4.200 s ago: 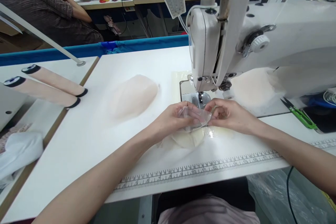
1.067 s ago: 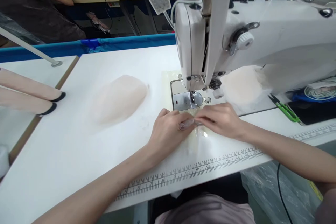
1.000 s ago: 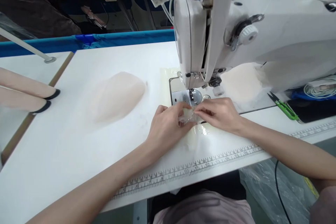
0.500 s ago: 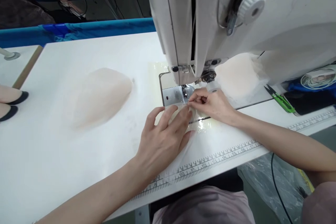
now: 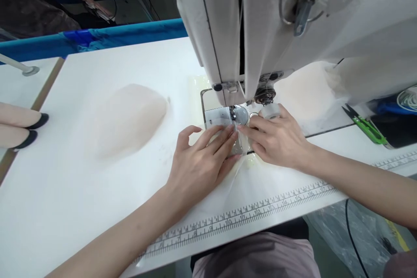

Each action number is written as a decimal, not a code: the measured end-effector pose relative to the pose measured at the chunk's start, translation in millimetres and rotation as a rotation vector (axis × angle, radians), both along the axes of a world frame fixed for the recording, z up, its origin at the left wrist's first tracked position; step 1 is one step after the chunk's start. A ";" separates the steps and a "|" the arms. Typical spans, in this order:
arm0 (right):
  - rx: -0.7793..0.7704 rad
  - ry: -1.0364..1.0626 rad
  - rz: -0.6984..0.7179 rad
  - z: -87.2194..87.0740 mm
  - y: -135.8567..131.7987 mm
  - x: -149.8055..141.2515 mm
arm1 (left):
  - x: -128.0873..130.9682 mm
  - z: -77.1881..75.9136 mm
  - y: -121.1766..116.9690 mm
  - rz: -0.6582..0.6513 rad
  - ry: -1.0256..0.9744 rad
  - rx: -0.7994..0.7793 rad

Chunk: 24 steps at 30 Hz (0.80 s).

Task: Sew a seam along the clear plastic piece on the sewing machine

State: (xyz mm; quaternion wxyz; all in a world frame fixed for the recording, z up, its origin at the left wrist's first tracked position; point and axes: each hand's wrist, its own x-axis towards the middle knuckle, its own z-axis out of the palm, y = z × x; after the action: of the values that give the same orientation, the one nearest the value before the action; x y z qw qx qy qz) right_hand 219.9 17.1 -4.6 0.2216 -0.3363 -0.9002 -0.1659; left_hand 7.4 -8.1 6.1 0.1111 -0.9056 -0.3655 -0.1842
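Head view: sheer material (image 5: 240, 142) lies at near side of presser foot (image 5: 232, 114), under sewing machine (image 5: 224, 30). Left hand (image 5: 197, 165) palm down, fingers loosely spread, tips pressing material. Right hand (image 5: 282, 139) on material's right side, fingers bent, narrow gaps; cannot tell if pinching. Beige cloth (image 5: 130, 119) on white table (image 5: 97, 217), left of hands. Green snips (image 5: 368, 130) at right. Printed ruler (image 5: 228, 222) along near edge. Two beige rolls (image 5: 14, 127) far left.
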 end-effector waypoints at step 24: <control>-0.013 -0.050 -0.033 -0.5 3.3 -1.1 | 1.1 -12.7 6.9 -0.027 -0.081 -0.028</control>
State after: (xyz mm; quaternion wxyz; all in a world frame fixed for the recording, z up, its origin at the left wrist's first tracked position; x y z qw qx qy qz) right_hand 218.8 20.5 -5.1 0.1942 -0.3485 -0.9007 -0.1719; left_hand 8.5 -1.2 -6.6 0.0810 -0.9037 -0.3599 -0.2171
